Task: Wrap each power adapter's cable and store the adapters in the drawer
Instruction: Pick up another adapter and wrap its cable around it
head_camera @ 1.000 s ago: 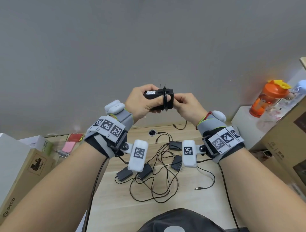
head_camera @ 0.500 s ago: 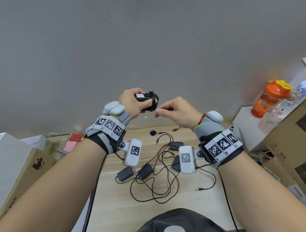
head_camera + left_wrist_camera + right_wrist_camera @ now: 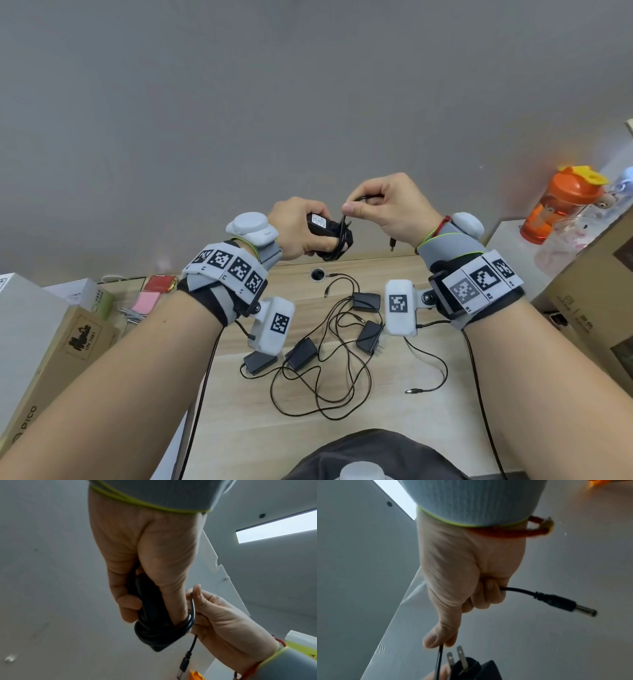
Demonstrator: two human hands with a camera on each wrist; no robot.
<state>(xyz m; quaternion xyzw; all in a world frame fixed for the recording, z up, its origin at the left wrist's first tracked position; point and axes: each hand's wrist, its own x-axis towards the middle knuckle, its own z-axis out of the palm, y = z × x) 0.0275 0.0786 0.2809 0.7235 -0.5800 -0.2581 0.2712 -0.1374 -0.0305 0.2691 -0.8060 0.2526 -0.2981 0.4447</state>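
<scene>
My left hand [image 3: 301, 229] grips a black power adapter [image 3: 320, 224] held above the desk, with turns of its cable coiled round the body [image 3: 154, 628]. My right hand [image 3: 387, 209] pinches the free end of that cable [image 3: 440, 654] between thumb and forefinger, close beside the adapter. The barrel plug [image 3: 565, 603] sticks out past the curled fingers, and the adapter's two metal prongs [image 3: 455, 657] point toward the right hand. Several other black adapters [image 3: 301, 353] [image 3: 368, 301] lie on the wooden desk [image 3: 376, 421] below, their cables tangled. No drawer is in view.
Cardboard boxes [image 3: 44, 349] and white boxes stand at the left with pink and red packets [image 3: 147, 301]. An orange bottle [image 3: 561, 202] sits on a white ledge at the right, beside a large carton [image 3: 596, 291]. A cable hole [image 3: 318, 274] lies at the desk's back edge.
My right hand has risen above and right of the adapter, drawing the cable end up. The left hand with the adapter has dropped slightly and tilted.
</scene>
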